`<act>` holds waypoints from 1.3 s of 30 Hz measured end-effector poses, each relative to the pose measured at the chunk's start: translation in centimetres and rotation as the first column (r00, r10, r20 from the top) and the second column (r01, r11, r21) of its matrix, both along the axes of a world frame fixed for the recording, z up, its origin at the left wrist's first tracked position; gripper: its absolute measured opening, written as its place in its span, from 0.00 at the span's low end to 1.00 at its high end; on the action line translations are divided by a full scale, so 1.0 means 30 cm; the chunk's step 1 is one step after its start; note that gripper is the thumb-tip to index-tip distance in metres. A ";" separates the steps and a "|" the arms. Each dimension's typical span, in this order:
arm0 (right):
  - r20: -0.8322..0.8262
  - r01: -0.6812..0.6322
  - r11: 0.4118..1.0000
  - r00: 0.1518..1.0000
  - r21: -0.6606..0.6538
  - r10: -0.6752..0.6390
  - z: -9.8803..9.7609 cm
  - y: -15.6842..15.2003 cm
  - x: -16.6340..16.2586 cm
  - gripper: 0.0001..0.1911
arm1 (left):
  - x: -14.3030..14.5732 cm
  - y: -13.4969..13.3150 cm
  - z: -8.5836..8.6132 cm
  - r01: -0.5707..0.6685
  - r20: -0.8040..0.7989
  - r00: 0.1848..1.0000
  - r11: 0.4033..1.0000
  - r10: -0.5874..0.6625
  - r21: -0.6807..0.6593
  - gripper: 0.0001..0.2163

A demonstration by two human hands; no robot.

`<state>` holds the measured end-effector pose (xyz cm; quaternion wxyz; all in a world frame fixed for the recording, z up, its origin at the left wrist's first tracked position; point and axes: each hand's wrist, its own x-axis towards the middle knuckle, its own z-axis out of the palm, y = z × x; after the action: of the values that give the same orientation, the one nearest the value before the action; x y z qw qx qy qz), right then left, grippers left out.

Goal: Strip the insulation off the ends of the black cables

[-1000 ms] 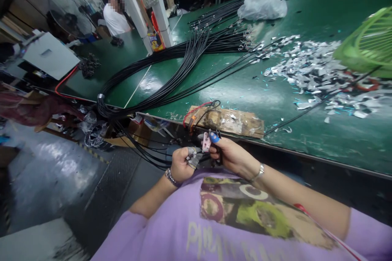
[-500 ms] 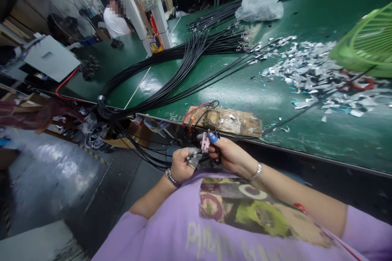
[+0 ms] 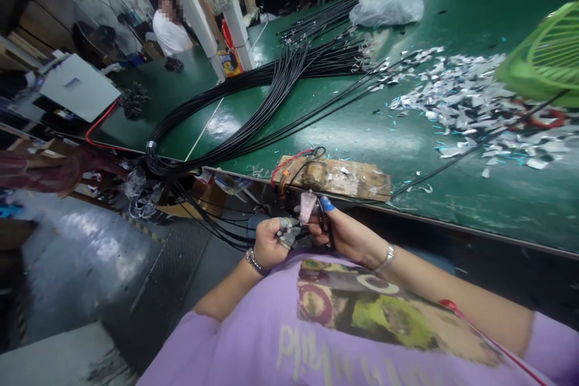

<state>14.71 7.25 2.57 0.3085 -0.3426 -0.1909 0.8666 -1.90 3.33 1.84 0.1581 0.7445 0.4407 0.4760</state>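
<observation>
Right hand (image 3: pixel 350 234) pinches pink piece (image 3: pixel 307 207), long axis near-upright toward green bench (image 3: pixel 452 202) edge, left hand (image 3: pixel 270 243) curled close by, hold unclear, floor (image 3: pixel 97 247) room leftward.

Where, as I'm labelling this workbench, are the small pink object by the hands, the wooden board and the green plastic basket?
Small pink object (image 3: pixel 308 207): head view, its blurred face.
Wooden board (image 3: pixel 357 180): head view, right half of its top.
Green plastic basket (image 3: pixel 520 77): head view, its side wall.
</observation>
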 end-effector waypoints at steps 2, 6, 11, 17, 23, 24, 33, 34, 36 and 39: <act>-0.005 -0.023 1.000 1.000 -0.015 0.023 -0.008 -0.004 0.015 0.20 | -0.005 -0.005 -0.003 0.001 -0.006 1.000 1.000 -0.001 0.024 0.04; 0.019 -0.107 0.994 0.994 0.022 0.107 -0.022 -0.018 0.048 0.21 | -0.014 -0.022 -0.003 0.013 -0.028 1.000 0.999 -0.012 0.049 0.06; 0.106 -0.213 0.972 0.974 0.100 0.202 -0.017 -0.040 0.073 0.24 | -0.016 -0.044 0.000 0.023 -0.089 0.996 0.998 -0.017 0.066 0.08; 0.227 -0.257 0.942 0.952 0.216 0.207 0.032 -0.049 0.064 0.23 | -0.019 -0.051 -0.027 0.068 -0.124 0.990 0.996 -0.061 0.051 0.08; 0.350 -0.339 0.883 0.910 0.324 0.221 0.047 -0.050 0.045 0.23 | -0.016 -0.042 -0.034 0.188 -0.072 0.980 0.982 -0.188 -0.013 0.11; 0.330 -0.348 0.882 0.912 0.316 0.242 0.041 -0.051 0.044 0.23 | -0.015 -0.042 -0.028 0.218 -0.031 0.975 0.973 -0.221 -0.071 0.12; 0.296 -0.182 0.896 0.953 0.404 0.061 -0.007 -0.041 0.078 0.20 | -0.069 -0.062 -0.018 0.396 0.513 0.859 0.632 0.002 -0.666 0.20; 0.318 -0.225 0.884 0.943 0.410 0.093 -0.002 -0.042 0.079 0.19 | -0.073 -0.063 -0.023 0.390 0.526 0.850 0.639 0.028 -0.664 0.20; 0.350 -0.306 0.856 0.923 0.416 0.160 0.010 -0.045 0.076 0.18 | -0.074 -0.063 -0.029 0.385 0.533 0.845 0.650 0.037 -0.655 0.20; 0.364 -0.340 0.822 0.915 0.457 0.177 0.028 -0.048 0.065 0.18 | -0.062 -0.062 -0.028 0.389 0.516 0.856 0.662 -0.004 -0.640 0.20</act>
<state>16.65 5.81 3.40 0.2329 -0.3485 -0.5042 0.7550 -3.76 1.46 1.01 0.5937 0.5249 0.4537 0.4076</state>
